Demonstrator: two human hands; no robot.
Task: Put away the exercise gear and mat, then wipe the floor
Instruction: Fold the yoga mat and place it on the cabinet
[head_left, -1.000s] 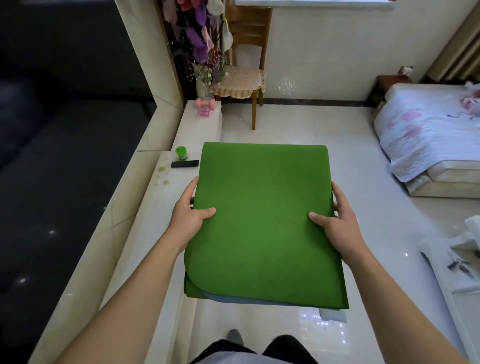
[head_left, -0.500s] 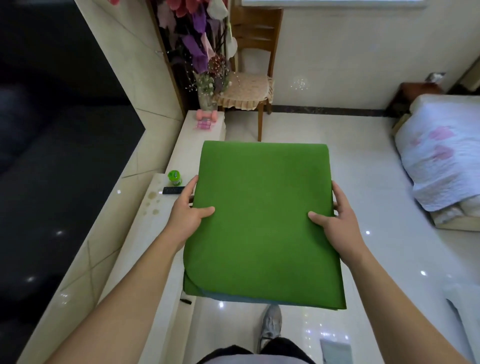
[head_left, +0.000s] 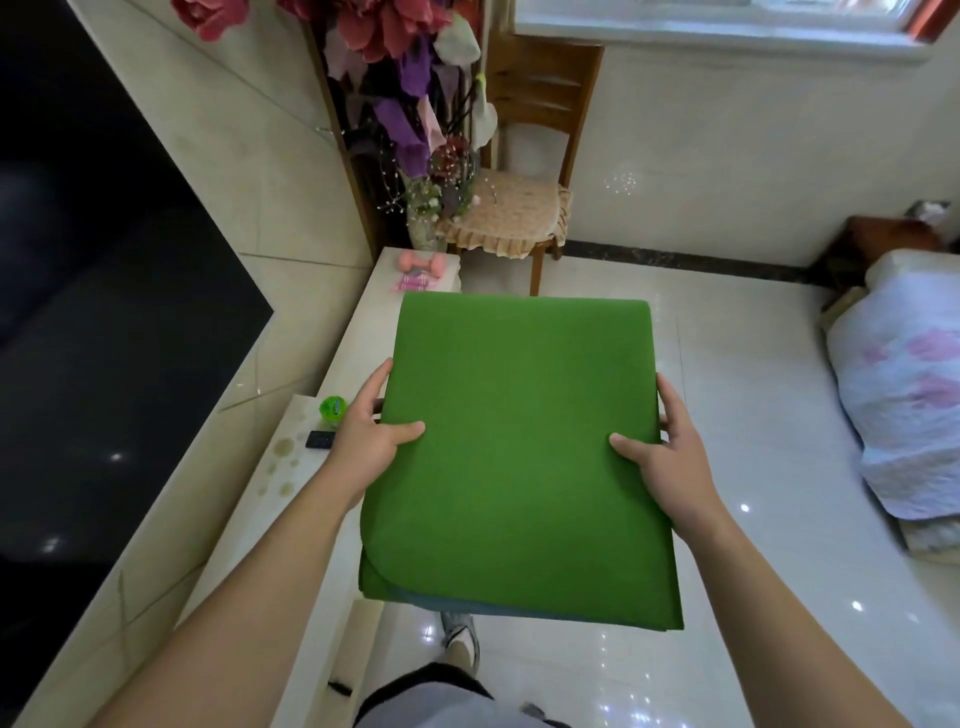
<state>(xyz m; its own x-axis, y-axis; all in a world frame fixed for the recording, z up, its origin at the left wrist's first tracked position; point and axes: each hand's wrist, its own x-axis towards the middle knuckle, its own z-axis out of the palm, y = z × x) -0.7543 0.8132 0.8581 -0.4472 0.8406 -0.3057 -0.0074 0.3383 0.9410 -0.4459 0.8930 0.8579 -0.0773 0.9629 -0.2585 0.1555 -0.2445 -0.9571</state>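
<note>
A folded green mat (head_left: 519, 447) with a blue underside is held flat in front of me, above the floor. My left hand (head_left: 369, 436) grips its left edge, thumb on top and fingers underneath. My right hand (head_left: 665, 452) grips the right edge the same way. A pink dumbbell (head_left: 421, 262) and a small pink item lie on the far end of the white ledge (head_left: 353, 338) to my left.
A green-lidded jar (head_left: 332, 407) and a black remote (head_left: 318, 439) sit on the ledge beside my left hand. A vase of flowers (head_left: 426, 208) and a wooden chair (head_left: 524, 208) stand ahead. A bed (head_left: 904, 395) lies at the right. The floor is glossy white tile.
I have walked forward with the mat; the chair, flowers and ledge items are nearer and the bed has slid right. Both grips are unchanged.
</note>
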